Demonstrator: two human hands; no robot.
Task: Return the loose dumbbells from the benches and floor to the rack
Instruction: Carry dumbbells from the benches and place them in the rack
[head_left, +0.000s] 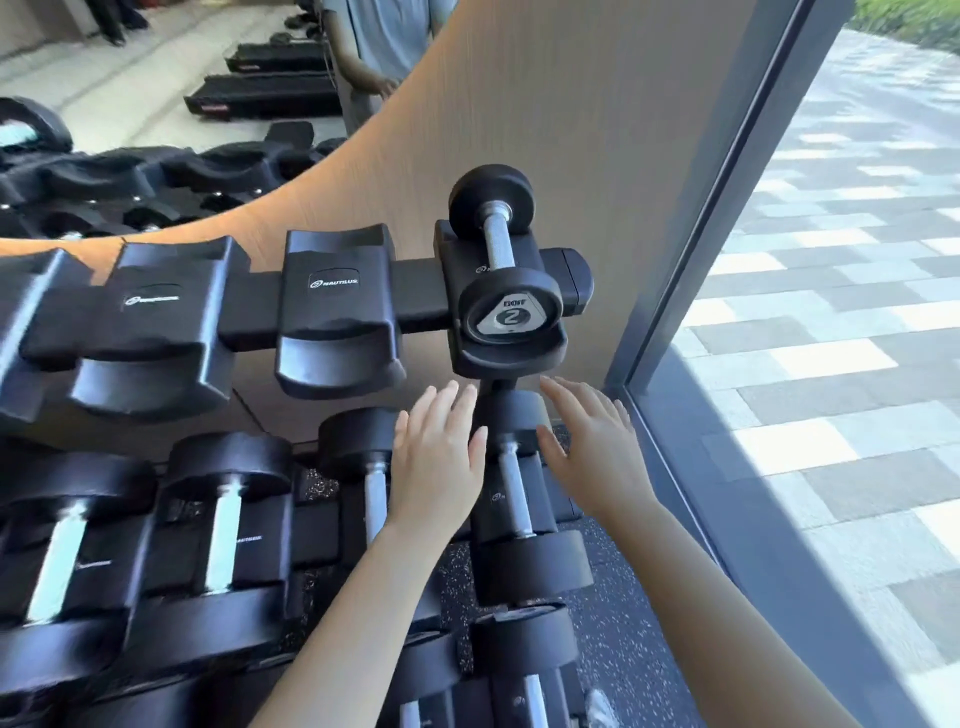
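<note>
Gym corner, speckled floor (623, 649) by a window. The left hand (436, 457) and right hand (592, 452) hold nothing, fingers apart, flanking the lower dumbbell (514, 488) on the rack. Above, the top dumbbell (511, 312), marked "2", sits cradled; a knock from below might roll it out. Empty cradles (332, 306) read NAUTILUS.

Bright window (810, 270) daylight, motion blur left, fisheye-bent edges

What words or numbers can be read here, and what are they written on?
"NAUTILUS": white logo on the empty top-row cradle.
"2": end cap of the small dumbbell on the top row.
Short word above the 2: too blurred to read.
Logos on the neighbouring cradle and a lower-row cradle: too blurred to read.
</note>
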